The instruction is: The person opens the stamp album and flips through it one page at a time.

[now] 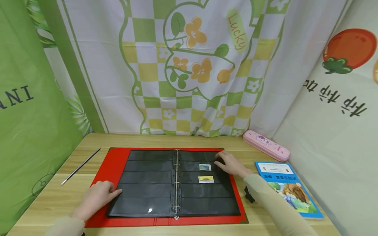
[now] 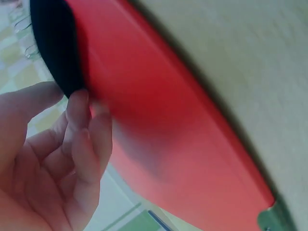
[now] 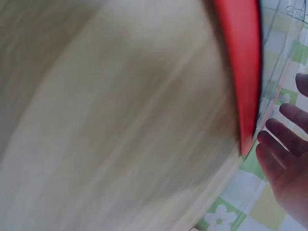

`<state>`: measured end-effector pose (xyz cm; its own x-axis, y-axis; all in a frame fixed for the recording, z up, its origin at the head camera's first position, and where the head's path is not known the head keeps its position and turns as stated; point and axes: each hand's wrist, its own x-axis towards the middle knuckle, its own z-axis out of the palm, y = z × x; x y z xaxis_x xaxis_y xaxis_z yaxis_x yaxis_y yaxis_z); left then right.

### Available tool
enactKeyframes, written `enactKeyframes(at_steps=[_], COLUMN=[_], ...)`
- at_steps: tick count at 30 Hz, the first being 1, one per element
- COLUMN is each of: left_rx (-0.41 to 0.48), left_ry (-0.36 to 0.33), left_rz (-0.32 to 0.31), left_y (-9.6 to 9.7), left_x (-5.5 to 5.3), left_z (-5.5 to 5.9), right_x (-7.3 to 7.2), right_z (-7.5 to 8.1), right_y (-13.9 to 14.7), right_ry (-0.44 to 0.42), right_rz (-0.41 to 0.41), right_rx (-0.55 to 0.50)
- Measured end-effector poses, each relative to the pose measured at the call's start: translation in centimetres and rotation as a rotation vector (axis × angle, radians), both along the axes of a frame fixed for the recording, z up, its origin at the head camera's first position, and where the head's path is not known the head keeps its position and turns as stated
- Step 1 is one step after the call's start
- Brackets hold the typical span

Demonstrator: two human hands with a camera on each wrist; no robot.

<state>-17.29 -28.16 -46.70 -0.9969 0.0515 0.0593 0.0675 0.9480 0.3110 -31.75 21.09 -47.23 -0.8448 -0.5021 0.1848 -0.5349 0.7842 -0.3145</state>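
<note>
A red ring binder [image 1: 100,170] lies spread on the table with black pocket pages on both sides. The left page [image 1: 147,183] shows no stamps, while the right page [image 1: 206,205] bears a bluish stamp [image 1: 205,167] and a yellow-and-white stamp [image 1: 206,179]. My left hand [image 1: 98,196] pinches the left page's outer edge; in the left wrist view, the thumb lies on one side and fingers [image 2: 79,113] on the other. Over the right page's upper outer corner hovers or rests my right hand [image 1: 231,164], its fingers loosely spread; contact cannot be told.
A thin dark stick [image 1: 81,165] with a pale tip lies left of the binder. At the right are a pink pencil case [image 1: 265,145] and a blue picture-covered book [image 1: 290,190], partly behind the right sleeve. Patterned curtains [image 1: 195,114] hang behind the wooden table [image 1: 68,164].
</note>
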Motion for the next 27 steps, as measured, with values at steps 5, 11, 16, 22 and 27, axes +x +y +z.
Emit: enactKeyframes(at_steps=[5, 11, 16, 22, 27], left_rx=[-0.068, -0.194, -0.173, -0.104, -0.124], left_ry=[0.092, 0.239, 0.148, 0.062, 0.064], left_rz=[-0.006, -0.142, -0.231, -0.254, -0.275], left_y=[0.5, 0.6, 0.4, 0.5, 0.4], left_x=[0.0, -0.7, -1.2, -1.4, -1.6], left_z=[-0.3, -1.5, -2.3, -2.6, -2.7], right_x=[0.0, -0.2, -0.7, -1.1, -1.3], right_z=[-0.2, -0.5, -0.8, -1.1, -1.0], right_y=[0.7, 1.5, 1.9, 2.1, 2.1], right_ry=[-0.06, -0.155, -0.189, -0.185, -0.176], right_rz=[0.013, 0.022, 0.021, 0.006, 0.005], right_rx=[0.075, 0.128, 0.159, 0.225, 0.24])
